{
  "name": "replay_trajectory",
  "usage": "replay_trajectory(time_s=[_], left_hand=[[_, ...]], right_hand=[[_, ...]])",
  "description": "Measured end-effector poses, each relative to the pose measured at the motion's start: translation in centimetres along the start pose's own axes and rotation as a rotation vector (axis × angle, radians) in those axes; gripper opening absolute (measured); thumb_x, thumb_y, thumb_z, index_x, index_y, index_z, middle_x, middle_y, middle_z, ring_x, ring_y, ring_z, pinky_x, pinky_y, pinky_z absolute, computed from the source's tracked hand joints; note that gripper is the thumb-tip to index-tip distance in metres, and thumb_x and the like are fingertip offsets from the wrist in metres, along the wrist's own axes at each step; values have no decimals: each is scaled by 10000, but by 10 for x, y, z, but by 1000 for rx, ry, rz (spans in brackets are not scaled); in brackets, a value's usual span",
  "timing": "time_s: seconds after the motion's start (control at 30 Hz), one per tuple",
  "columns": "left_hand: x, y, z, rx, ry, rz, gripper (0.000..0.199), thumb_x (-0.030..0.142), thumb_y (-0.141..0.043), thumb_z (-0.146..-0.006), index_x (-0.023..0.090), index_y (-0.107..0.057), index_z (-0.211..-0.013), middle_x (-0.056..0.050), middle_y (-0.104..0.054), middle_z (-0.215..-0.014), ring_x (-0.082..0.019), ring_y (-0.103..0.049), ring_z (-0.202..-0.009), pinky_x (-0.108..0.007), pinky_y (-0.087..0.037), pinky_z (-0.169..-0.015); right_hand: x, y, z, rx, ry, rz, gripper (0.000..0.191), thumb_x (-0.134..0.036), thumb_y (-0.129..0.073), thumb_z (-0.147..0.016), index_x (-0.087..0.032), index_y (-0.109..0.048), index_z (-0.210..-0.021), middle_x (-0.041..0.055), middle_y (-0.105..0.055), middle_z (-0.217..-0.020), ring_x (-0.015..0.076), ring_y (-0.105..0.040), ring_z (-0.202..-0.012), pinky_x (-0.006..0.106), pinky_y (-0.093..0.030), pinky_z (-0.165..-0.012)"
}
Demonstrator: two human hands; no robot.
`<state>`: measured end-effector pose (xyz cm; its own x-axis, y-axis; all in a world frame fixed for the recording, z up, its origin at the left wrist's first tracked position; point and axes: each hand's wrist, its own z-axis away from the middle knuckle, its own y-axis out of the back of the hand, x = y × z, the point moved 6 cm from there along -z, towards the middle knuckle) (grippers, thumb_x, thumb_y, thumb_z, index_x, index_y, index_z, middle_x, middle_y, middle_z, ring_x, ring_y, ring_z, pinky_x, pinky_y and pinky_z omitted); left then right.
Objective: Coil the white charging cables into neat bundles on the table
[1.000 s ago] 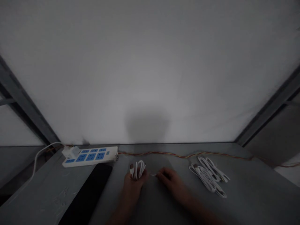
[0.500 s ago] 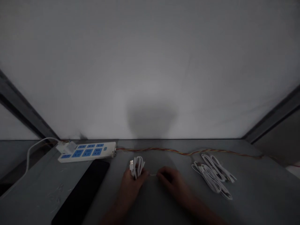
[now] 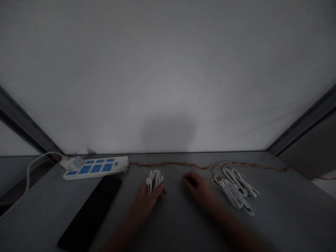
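The person's left hand (image 3: 146, 203) grips a coiled white USB cable (image 3: 154, 182) near the middle of the tabletop (image 3: 288, 213), towards the near edge from the far edge. Its fingers (image 3: 157, 191) are pressed together around the loops, and the cable's plug sticks up beside them. The right hand (image 3: 197, 187) lies apart from it, just left of a pile of bundled white cables (image 3: 233, 190). Its fingers (image 3: 187, 180) curve downward, but the dim light does not show whether they pinch anything. Along the far edge run a twisted red-and-yellow wire (image 3: 199, 165) and a white power strip (image 3: 95, 168) with blue sockets. A flat black slab (image 3: 89, 212) lies near the left edge, in front of the strip.
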<state>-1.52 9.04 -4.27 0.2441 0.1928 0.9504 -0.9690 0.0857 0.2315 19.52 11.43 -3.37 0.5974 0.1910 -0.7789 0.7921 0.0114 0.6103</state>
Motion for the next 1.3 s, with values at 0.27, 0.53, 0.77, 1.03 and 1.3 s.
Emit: replay_trajectory(time_s=[0.27, 0.53, 0.77, 1.03, 1.3], left_hand=[[7, 14, 3, 47, -89, -97, 481, 596, -460, -856, 156, -652, -835, -29, -616, -670, -185, -581, -626, -284, -425, -587], [15, 15, 10, 118, -313, -396, 493, 250, -531, -825, 185, -477, -1311, -104, -626, -1278, -233, -602, -1141, -365, -432, -987], [20, 17, 13, 143, -356, -798, 445, 210, -481, -866, 175, -498, -1309, -112, -620, -1285, -240, -606, -1136, -366, -447, -970], [23, 23, 13, 221, -358, -1132, 419, 332, -488, -902, 154, -552, -1275, -144, -626, -1223, -309, -573, -1128, -444, -434, -941], [22, 18, 14, 233, -478, -1037, 386, 207, -379, -943, 161, -513, -1303, -129, -567, -1318, -255, -546, -1193, -423, -435, -995]], right_hand=[[7, 30, -10, 172, 51, 473, 208, -262, -471, -910, -167, -645, -848, 84, -676, -868, 244, -617, -865, 332, -440, -788], [1, 38, -6, 190, 29, 668, 183, -207, -530, -911, -146, -663, -1022, 116, -661, -1026, 276, -585, -1003, 375, -411, -900], [-11, 40, -2, 158, 109, 630, 204, -213, -485, -934, -151, -679, -928, 104, -682, -975, 256, -599, -954, 358, -410, -872], [-4, 61, -3, 235, 82, 673, 222, -226, -482, -935, -146, -689, -925, 98, -706, -937, 255, -620, -903, 348, -400, -829], [7, 77, -6, 282, 22, 689, 208, -216, -498, -923, -145, -693, -916, 93, -717, -913, 251, -635, -876, 328, -397, -796]])
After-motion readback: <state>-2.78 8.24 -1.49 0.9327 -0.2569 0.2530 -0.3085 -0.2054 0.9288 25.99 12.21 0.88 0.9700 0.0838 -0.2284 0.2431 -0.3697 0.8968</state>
